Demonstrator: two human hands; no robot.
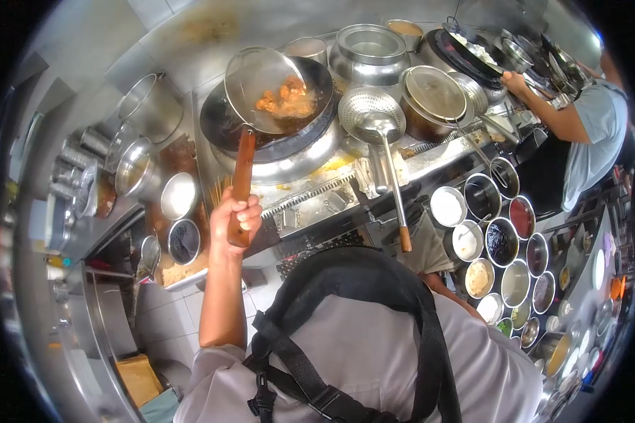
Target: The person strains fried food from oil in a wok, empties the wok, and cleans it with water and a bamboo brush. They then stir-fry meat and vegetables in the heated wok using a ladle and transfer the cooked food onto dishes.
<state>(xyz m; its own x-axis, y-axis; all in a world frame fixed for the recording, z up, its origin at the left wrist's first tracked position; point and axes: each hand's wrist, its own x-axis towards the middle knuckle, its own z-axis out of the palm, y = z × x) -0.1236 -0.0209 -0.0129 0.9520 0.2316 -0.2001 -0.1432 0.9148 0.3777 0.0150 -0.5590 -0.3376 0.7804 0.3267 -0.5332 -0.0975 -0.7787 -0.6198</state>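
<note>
With the left forearm stretched forward, the wooden handle [244,163] of one strainer [242,83] is clenched in the left hand [234,217], its mesh held above one wok [213,116] at the stove's [326,174] left end. One ladle [395,185] is rested on one perforated skimmer [351,106]. The mostly hidden right hand's [431,280] grip cannot be told.

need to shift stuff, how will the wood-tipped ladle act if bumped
The ladle is likely stiff, being straight, shiny metal for most of its length. It may rock or swivel, since its rounded end lies over the perforated skimmer.
</note>
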